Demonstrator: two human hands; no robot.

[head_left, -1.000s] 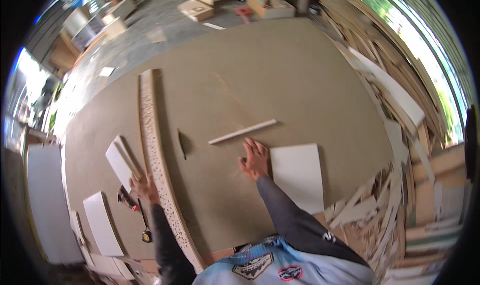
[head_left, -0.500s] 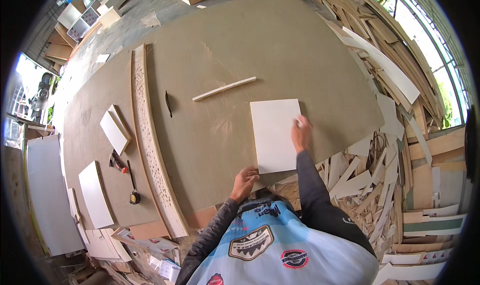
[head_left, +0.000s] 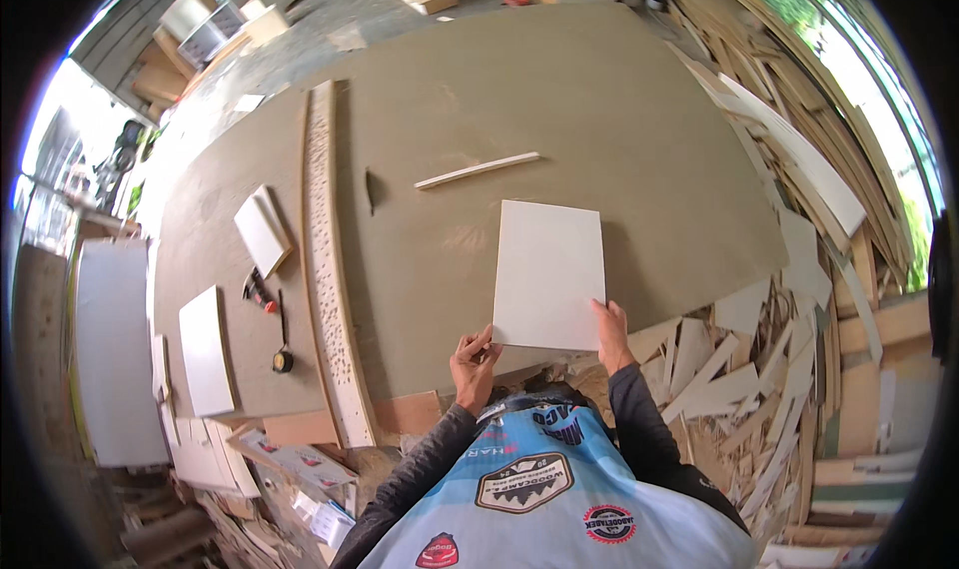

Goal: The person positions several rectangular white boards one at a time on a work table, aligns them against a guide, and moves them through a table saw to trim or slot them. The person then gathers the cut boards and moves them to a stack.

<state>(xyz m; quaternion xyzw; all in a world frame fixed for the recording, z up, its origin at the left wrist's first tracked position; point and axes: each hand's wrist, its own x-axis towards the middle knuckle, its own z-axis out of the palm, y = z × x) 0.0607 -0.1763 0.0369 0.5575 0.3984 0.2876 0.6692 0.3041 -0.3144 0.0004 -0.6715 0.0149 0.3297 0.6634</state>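
1. Panel position: the white panel [head_left: 547, 279] is directly ahead of and between the hands, near the front edge of the table [head_left: 659, 99].
2. Hold: the left hand [head_left: 474, 367] pinches the near left corner; the right hand [head_left: 612, 337] grasps the right edge close to the near right corner, thumb on the face.
3. Risk, tipping: both grips are at the near end. If the panel is raised, its far end could dip and twist out of the fingers.
4. Risk, chipping: a slip could drop a corner onto the table and damage the edge.
5. Risk, contact ahead: the strip [head_left: 477, 171] lies beyond the panel, ahead of the hands; a forward push could knock it.
6. Risk, fall: the offcuts [head_left: 714, 379] lie right of the right hand, beyond the table edge. A panel released there could land among them.
7. Hidden: the panel's underside and the fingers beneath it. Whether its far edge touches the table cannot be told.
8. Hard to make out: the thin dark piece [head_left: 370, 191], ahead and left of the left hand; its kind is unclear.
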